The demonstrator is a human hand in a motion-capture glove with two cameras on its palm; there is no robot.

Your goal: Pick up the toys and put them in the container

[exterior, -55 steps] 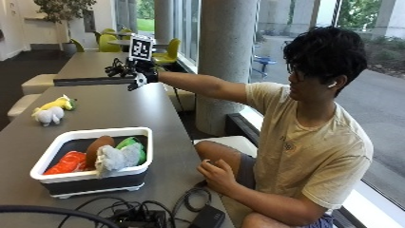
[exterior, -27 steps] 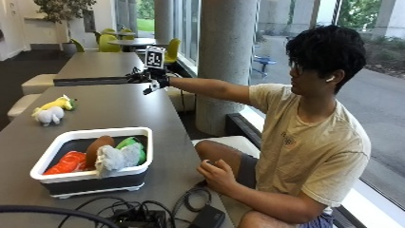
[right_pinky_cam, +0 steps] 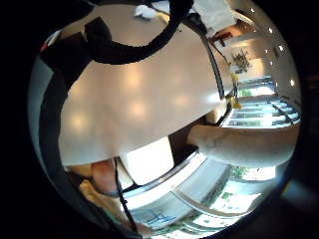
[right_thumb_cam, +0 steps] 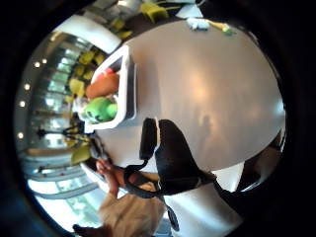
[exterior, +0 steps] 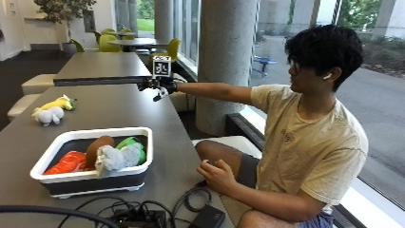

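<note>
On table point(exterior: 126, 109), toys point(exterior: 52, 110) lying crosswise

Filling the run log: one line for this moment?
black-gloved right hand: raised, holds nothing | white-rimmed dark container: holds toys | white-and-yellow plush toy: on grey table

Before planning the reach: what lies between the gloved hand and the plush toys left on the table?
Only bare tabletop separates gloved hand and plush toys, per the outside view.
</note>
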